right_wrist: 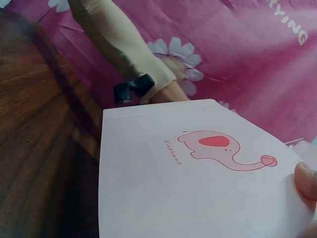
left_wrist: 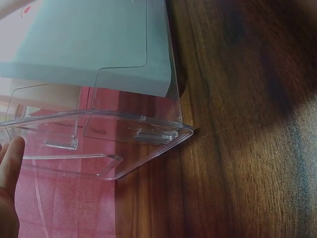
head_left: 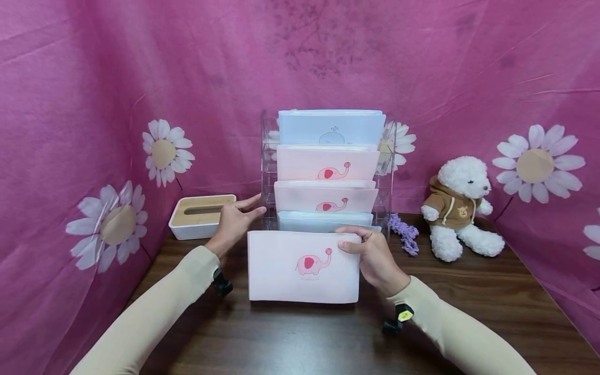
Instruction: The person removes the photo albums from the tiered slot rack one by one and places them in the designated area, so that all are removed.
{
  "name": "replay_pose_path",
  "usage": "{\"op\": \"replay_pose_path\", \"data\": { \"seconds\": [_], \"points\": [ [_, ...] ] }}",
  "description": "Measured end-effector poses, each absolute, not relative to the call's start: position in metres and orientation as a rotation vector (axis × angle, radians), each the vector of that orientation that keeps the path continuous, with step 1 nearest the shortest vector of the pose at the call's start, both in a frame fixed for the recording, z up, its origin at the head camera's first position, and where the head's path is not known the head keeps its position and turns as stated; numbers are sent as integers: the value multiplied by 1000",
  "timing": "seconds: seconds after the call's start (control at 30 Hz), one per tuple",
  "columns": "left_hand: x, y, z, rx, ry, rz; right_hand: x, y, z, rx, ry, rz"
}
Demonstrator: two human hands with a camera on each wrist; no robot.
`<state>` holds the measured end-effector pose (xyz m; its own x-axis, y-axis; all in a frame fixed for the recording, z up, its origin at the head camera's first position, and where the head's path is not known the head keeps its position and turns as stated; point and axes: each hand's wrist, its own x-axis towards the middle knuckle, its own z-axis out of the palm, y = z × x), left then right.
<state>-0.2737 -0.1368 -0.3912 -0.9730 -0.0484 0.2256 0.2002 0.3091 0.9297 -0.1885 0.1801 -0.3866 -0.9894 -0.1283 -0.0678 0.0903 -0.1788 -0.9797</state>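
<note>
My right hand (head_left: 377,258) grips the upper right corner of a flat pale pink folder (head_left: 281,268) printed with a pink elephant, thumb on the front and fingers behind. The folder is upright in front of a clear plastic tiered rack (head_left: 391,200), covering its lowest part. Straight fingers of my left hand (head_left: 236,221) reach to the rack's left side; in the left wrist view a fingertip (left_wrist: 14,153) shows beside the clear side panel (left_wrist: 89,116). In the rack's tiers stand a blue folder (head_left: 304,127) with a whale, two pink elephant folders (head_left: 297,164), and pale blue folders (head_left: 304,221) lowest.
A white tissue box (head_left: 192,232) with a wooden lid stands left, behind my left hand. Purple flowers (head_left: 405,234) lie right of the rack, and a white teddy bear (head_left: 461,179) in a brown hoodie sits farther right. Pink daisy-print cloth (head_left: 225,67) hangs around the dark wooden table (head_left: 300,338).
</note>
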Motion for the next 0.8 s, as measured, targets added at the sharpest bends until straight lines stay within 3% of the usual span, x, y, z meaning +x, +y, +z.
{"op": "replay_pose_path", "data": {
  "seconds": [0.8],
  "points": [
    [-274, -136, -391, -127, -2368, -1727, -173, 156, -441, 17, 1831, -2137]
  ]
}}
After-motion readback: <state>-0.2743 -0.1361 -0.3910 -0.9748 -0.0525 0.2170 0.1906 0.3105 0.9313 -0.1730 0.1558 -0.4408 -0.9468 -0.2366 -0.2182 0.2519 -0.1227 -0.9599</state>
